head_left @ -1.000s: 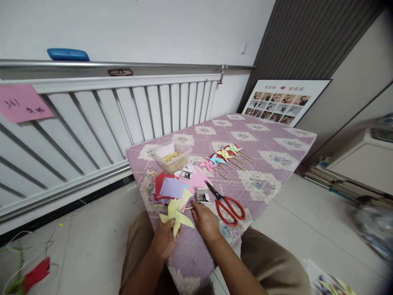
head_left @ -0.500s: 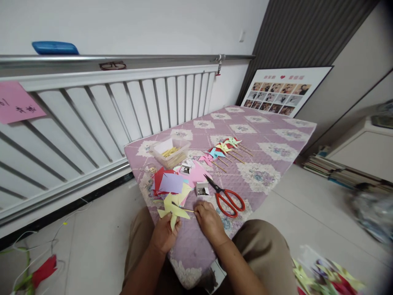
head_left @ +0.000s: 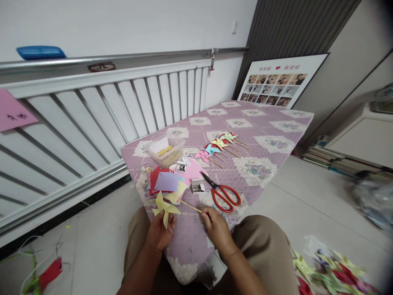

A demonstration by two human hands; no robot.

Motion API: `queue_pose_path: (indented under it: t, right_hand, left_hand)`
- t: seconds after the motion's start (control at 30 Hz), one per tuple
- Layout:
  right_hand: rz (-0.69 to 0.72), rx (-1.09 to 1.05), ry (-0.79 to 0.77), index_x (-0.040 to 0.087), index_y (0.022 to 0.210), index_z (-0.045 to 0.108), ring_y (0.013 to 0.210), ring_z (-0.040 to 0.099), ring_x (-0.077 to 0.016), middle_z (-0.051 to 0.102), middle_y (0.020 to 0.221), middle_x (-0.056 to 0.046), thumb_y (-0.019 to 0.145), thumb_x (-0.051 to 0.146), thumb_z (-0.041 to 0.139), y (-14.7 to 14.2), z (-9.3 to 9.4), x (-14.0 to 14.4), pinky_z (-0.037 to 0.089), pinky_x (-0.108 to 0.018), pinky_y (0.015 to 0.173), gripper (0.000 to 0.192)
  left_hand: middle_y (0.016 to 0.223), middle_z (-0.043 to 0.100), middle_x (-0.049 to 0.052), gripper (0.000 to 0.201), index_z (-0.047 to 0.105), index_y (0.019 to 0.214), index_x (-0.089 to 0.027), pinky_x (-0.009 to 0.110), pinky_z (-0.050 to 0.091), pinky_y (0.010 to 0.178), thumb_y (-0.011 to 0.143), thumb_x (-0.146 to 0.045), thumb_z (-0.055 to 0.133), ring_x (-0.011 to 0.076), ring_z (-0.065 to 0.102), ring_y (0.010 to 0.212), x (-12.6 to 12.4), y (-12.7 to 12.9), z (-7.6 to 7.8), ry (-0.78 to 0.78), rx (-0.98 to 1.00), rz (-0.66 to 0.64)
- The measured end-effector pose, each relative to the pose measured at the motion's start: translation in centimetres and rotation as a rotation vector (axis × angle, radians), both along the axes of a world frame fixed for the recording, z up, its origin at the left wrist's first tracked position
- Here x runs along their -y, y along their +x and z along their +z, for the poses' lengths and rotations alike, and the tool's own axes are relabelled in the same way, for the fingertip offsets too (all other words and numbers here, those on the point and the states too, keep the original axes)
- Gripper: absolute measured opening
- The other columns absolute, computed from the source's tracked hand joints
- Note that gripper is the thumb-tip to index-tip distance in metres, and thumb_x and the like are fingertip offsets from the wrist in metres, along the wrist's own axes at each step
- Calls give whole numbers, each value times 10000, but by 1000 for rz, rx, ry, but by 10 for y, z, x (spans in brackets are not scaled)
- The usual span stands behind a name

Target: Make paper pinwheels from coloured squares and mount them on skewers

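Note:
My left hand pinches a yellow paper pinwheel from below, over the near end of the purple quilted mat. A thin wooden stick runs from the pinwheel's centre to my right hand, whose fingers grip its far end. Just beyond lie a pile of coloured paper squares, a small box of pins and red-handled scissors.
A clear tub of sticks and a row of finished pinwheels sit farther up the mat. White slatted railing runs along the left. A photo board leans at the back; books and more pinwheels lie on the floor.
My right hand has slid right along the stick, away from the pinwheel, so more stick shows between the hands. The view has shifted slightly to the right.

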State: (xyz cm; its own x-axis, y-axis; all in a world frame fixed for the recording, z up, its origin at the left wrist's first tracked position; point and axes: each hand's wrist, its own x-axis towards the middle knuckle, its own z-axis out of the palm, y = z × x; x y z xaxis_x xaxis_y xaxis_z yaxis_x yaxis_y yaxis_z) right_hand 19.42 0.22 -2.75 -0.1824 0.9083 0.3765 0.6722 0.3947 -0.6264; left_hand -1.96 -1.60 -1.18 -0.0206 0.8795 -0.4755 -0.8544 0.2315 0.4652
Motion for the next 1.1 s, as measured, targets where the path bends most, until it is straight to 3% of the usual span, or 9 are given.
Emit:
queue_pose_path:
  t: [0.1, 0.23, 0.4, 0.5, 0.63, 0.8, 0.97, 1.1]
  right_hand:
    - [-1, -15, -4, 213, 803, 547, 714, 616, -215, 643, 738, -46, 929, 222, 419, 0, 0, -1, 468, -306, 652, 180]
    - [13, -19, -16, 210, 804, 550, 723, 622, -224, 648, 750, -52, 937, 231, 423, -1, 2, -2, 461, -312, 654, 185]
    - [57, -21, -29, 216, 835, 562, 768, 636, -217, 666, 804, -46, 946, 249, 431, -1, 4, -3, 464, -308, 694, 175]
    - [74, -18, -32, 222, 840, 565, 764, 636, -213, 665, 797, -37, 947, 251, 436, -1, 4, -3, 460, -304, 688, 170]
    - [87, -8, -34, 222, 831, 568, 754, 626, -218, 654, 783, -39, 943, 253, 449, -1, 4, -3, 452, -313, 682, 166]
    - [112, 4, -37, 222, 802, 576, 738, 611, -215, 641, 757, -29, 913, 239, 513, -2, 3, -4, 442, -315, 674, 130]
    - [131, -21, -26, 222, 845, 607, 758, 612, -217, 652, 775, -34, 904, 228, 534, -1, 1, -4, 447, -321, 689, 94]
    - [109, -117, -51, 223, 859, 628, 741, 605, -215, 644, 763, -32, 874, 209, 563, 0, -1, -5, 444, -318, 678, 68]
  left_hand:
    - [650, 666, 26, 229, 672, 773, -147, 236, 550, 646, 870, -86, 473, 115, 633, 602, 0, 0, -4, -11, 89, 19]
    - [675, 696, 30, 192, 671, 789, -135, 231, 555, 651, 856, -71, 503, 125, 655, 620, 0, 1, -6, -3, 63, 13]
    - [919, 740, 57, 226, 658, 1000, -129, 233, 563, 666, 828, -47, 537, 128, 683, 711, -1, 4, -2, 54, 59, -19]
    - [940, 738, 60, 277, 643, 1063, -131, 229, 564, 663, 817, -43, 553, 125, 682, 710, -1, 5, 0, 70, 38, -37]
    - [867, 737, 44, 246, 664, 1011, -139, 229, 563, 674, 811, -36, 563, 128, 683, 700, 0, 6, 0, 65, 9, -22]
    - [944, 740, 55, 265, 671, 1015, -143, 222, 566, 680, 835, -22, 519, 139, 696, 764, -1, 7, 2, 39, 15, -23]
    - [759, 732, 34, 217, 669, 876, -121, 233, 581, 661, 834, 7, 499, 128, 690, 674, -4, 8, 2, -60, -13, 70]
    - [728, 727, 28, 215, 661, 838, -116, 220, 583, 663, 854, -9, 475, 113, 684, 648, -3, 7, 0, -84, 3, 89]
